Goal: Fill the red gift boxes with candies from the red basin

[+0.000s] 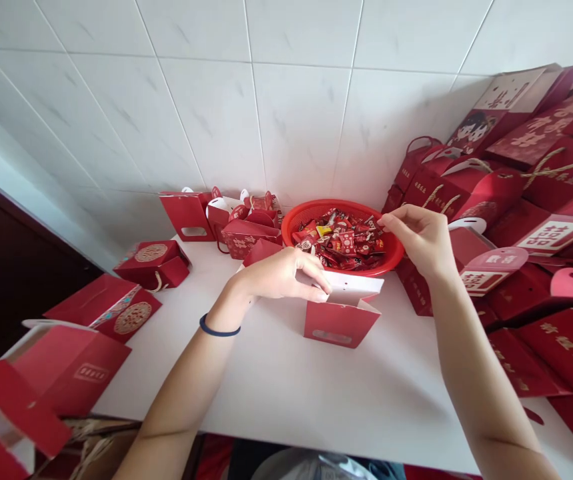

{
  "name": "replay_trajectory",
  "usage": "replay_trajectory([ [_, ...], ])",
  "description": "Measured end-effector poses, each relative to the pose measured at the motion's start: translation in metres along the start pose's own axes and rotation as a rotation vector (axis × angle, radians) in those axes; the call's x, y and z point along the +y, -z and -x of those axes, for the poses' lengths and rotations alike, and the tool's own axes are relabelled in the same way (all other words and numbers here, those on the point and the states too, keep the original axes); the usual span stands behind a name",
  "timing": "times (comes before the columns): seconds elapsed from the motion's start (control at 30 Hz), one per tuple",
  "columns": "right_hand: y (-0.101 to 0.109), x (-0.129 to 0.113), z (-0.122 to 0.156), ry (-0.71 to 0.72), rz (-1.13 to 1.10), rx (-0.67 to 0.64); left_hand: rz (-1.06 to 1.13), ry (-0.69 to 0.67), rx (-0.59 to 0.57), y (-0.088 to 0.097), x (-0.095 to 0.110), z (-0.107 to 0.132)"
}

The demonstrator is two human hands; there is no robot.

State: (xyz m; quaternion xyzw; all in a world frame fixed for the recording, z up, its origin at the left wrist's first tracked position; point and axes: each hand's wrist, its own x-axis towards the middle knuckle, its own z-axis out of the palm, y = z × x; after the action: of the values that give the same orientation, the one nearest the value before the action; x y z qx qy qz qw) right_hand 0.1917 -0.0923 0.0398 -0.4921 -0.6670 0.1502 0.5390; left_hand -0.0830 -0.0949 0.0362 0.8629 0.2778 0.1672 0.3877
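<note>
Nearest, at six o'clock, the front edge of the smooth white tabletop (276, 400) runs across the view, and bare surface lies between it and the open red cardboard box (339, 325). This box stands upright near the middle, plain red outside and white inside, with a pale rounded slot low on its near face; the far flap rises, and the right side folds inward. At its ten o'clock, the left hand (286, 277), with a dark blue wristband (220, 331), holds the top rim between thumb and fingers. At its one o'clock, the right hand (419, 240) narrows to a pinch by the rim of the round red plastic basket (311, 209); I cannot tell whether anything is between the fingertips. The basket, just beyond at twelve, holds heaped shiny red-wrapped sweets (346, 241), one yellow among them. Stacked red gift boxes (496, 193) crowd three o'clock. A white tiled wall (301, 113) bounds the far side.
</note>
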Motion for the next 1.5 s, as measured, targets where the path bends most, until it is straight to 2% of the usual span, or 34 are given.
replay_trajectory([
  [0.07, 0.002, 0.019, -0.015, -0.032, 0.111, -0.084, 0.008, -0.022, -0.050, 0.000, 0.001, 0.002],
  [0.2, -0.009, 0.048, -0.035, -0.165, 0.546, -0.524, -0.021, 0.022, -0.017, 0.002, 0.005, 0.004],
  [0.27, -0.018, 0.057, -0.039, -0.199, 0.664, -0.682, -0.051, 0.046, 0.032, 0.004, 0.006, 0.005],
  [0.43, -0.039, 0.068, -0.036, -0.194, 0.736, -0.795, -0.120, 0.065, 0.139, 0.008, 0.007, 0.008],
  [0.63, -0.051, 0.068, -0.035, -0.185, 0.756, -0.888, -0.138, 0.056, 0.115, 0.008, 0.007, 0.009],
  [0.9, -0.064, 0.059, -0.033, -0.226, 0.714, -0.898, -0.125, 0.043, 0.085, 0.008, 0.006, 0.007],
  [1.1, -0.076, 0.063, -0.027, -0.291, 0.657, -0.693, -0.143, 0.045, 0.074, 0.007, 0.007, 0.007],
  [1.33, -0.045, 0.077, -0.033, -0.371, 0.175, -0.468, -0.148, 0.033, 0.069, 0.007, 0.007, 0.008],
  [1.5, -0.031, 0.074, -0.028, -0.417, -0.128, -0.364, -0.138, 0.033, 0.075, 0.008, 0.007, 0.007],
])
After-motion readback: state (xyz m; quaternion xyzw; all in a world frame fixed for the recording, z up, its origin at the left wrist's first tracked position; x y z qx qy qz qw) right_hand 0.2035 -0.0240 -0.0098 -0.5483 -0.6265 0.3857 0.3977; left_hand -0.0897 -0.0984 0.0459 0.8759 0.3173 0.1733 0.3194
